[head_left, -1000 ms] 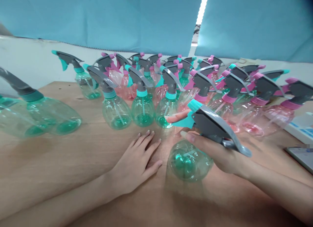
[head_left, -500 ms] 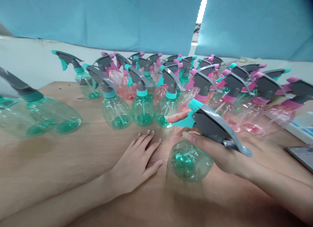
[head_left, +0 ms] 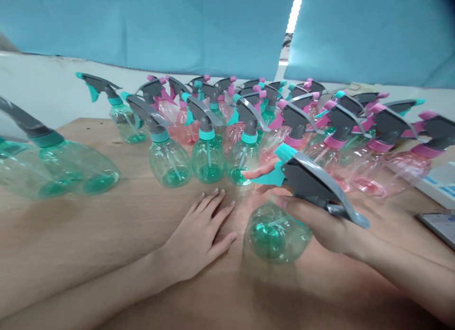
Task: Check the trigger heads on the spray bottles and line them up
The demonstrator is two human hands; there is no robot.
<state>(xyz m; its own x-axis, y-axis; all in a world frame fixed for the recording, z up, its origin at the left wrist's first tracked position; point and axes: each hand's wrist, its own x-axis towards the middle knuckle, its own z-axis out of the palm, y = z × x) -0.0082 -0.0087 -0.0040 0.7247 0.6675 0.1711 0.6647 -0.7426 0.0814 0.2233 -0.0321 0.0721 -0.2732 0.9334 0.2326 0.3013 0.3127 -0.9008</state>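
Observation:
My right hand (head_left: 320, 221) is wrapped round the neck of a clear green spray bottle (head_left: 277, 237), its index finger stretched out past the turquoise trigger. The bottle has a grey head with a turquoise nozzle and tilts over the table, its round base turned partly toward me. To its left, my left hand (head_left: 201, 235) lies flat on the wooden table (head_left: 138, 254), fingers spread, holding nothing. Just beyond the hands stand three green spray bottles in a row, the middle one (head_left: 208, 159) nearest my left fingertips.
Several pink spray bottles (head_left: 371, 178) and green ones crowd the back and right. Two more green bottles (head_left: 81, 169) stand at the left. A phone (head_left: 439, 228) and a white-and-blue box (head_left: 441, 183) lie at the right edge. A blue curtain (head_left: 159, 31) hangs behind.
The bottle in my right hand has shifted very slightly to the right. My left hand stays flat in the same place, and the standing bottles have not moved.

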